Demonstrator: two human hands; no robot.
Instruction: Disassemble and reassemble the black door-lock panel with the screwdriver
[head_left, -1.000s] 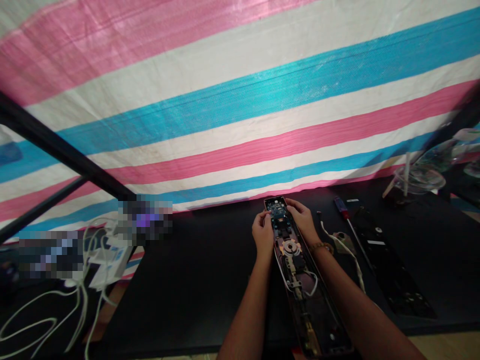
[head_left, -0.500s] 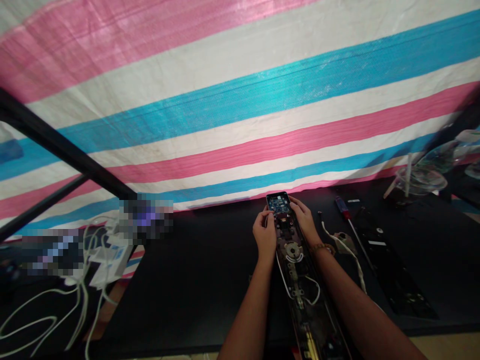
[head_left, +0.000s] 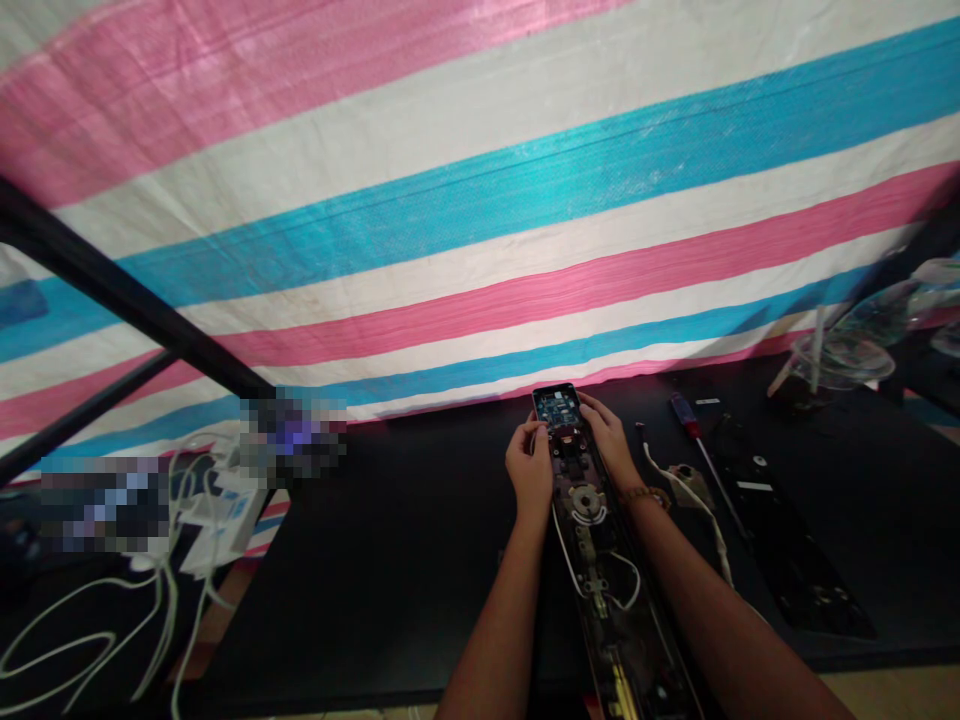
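A long, dark opened housing (head_left: 587,540) runs away from me, with metal parts and a white wire inside. At its far end a blue-green circuit board (head_left: 558,408) lies in the frame. My left hand (head_left: 529,460) is closed on the left edge beside the board, thumb on the rim. My right hand (head_left: 604,432) grips the right edge at the same height, its fingertips by the board's side. The undersides of both hands' grips are hidden.
Right of the housing lie a screwdriver (head_left: 684,415), a metal piece with a white cable (head_left: 691,487) and a long black panel (head_left: 784,540). Clear plastic cups (head_left: 844,360) stand at the far right. White cables (head_left: 161,590) hang at the left. A striped sheet (head_left: 465,230) rises behind the black table (head_left: 375,560).
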